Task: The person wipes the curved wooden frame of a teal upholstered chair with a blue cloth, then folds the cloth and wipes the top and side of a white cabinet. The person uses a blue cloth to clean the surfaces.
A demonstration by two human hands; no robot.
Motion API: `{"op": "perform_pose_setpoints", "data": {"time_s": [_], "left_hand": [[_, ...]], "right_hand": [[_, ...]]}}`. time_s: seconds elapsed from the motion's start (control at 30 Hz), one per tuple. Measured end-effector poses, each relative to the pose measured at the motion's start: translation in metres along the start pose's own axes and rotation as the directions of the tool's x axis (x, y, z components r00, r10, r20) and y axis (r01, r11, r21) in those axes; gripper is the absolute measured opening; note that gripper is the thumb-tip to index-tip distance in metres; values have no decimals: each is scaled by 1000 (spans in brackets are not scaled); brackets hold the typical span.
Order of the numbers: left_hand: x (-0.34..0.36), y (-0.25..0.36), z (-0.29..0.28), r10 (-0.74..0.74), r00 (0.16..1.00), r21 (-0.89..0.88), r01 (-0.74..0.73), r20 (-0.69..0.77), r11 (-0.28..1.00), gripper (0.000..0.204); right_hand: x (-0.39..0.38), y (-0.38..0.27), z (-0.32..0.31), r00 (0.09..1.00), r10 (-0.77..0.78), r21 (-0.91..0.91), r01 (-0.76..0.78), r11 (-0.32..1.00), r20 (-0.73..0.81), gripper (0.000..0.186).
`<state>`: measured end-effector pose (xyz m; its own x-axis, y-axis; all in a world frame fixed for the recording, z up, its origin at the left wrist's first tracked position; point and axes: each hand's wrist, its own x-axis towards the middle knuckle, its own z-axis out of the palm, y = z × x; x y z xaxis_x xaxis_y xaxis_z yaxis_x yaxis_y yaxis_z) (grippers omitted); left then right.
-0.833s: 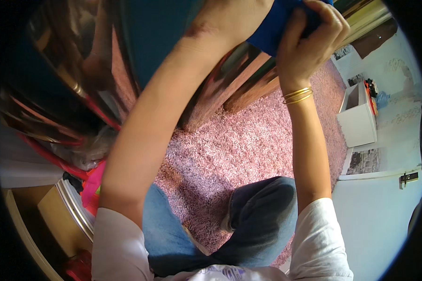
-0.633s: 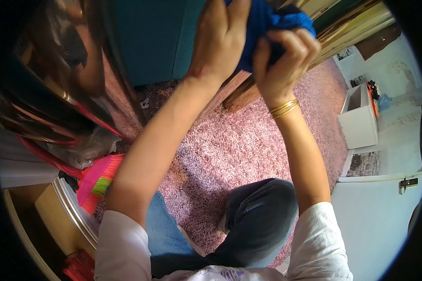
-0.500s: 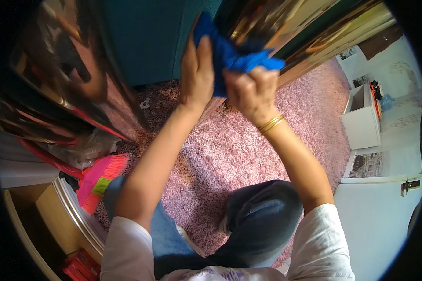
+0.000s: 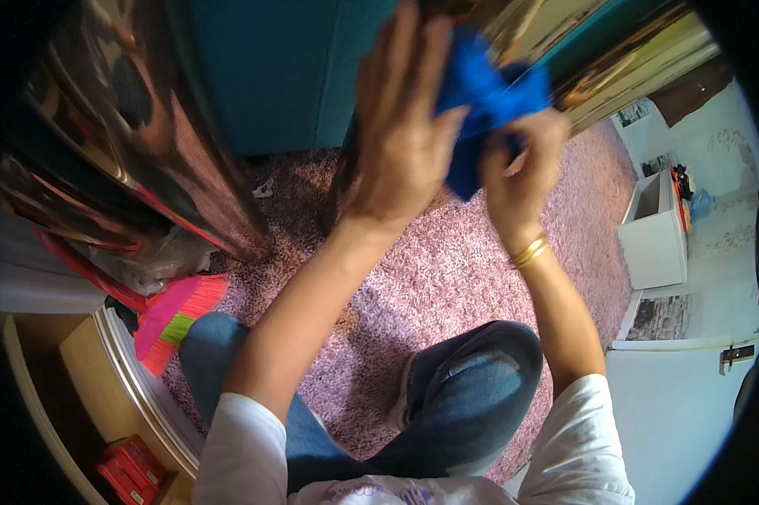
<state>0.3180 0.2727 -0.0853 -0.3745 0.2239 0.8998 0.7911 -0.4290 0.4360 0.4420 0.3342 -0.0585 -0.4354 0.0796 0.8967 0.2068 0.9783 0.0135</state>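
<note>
A shaggy pink carpet [image 4: 447,278] is seen underneath, with a teal panel [image 4: 287,76] behind. A crumpled blue cloth [image 4: 489,93] is held up in front, pinched shut in the right hand [image 4: 518,172] from below, while the left hand [image 4: 400,143] is laid flat and open against its side. It's probably light and floppy, best bunched at a fold.

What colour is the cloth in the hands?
Bright blue cloth, seen in the head view.
</note>
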Motion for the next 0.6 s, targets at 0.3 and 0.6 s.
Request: {"op": "perform_pose_setpoints", "data": {"time_s": [0.3, 0.6], "left_hand": [[19, 1, 13, 359, 929, 217, -370, 90, 903, 56], [-4, 7, -12, 247, 925, 428, -355, 287, 831, 57]], "right_hand": [[-4, 1, 22, 880, 475, 321, -453, 832, 12, 27], [-6, 7, 13, 851, 517, 512, -484, 709, 88, 20]]}}
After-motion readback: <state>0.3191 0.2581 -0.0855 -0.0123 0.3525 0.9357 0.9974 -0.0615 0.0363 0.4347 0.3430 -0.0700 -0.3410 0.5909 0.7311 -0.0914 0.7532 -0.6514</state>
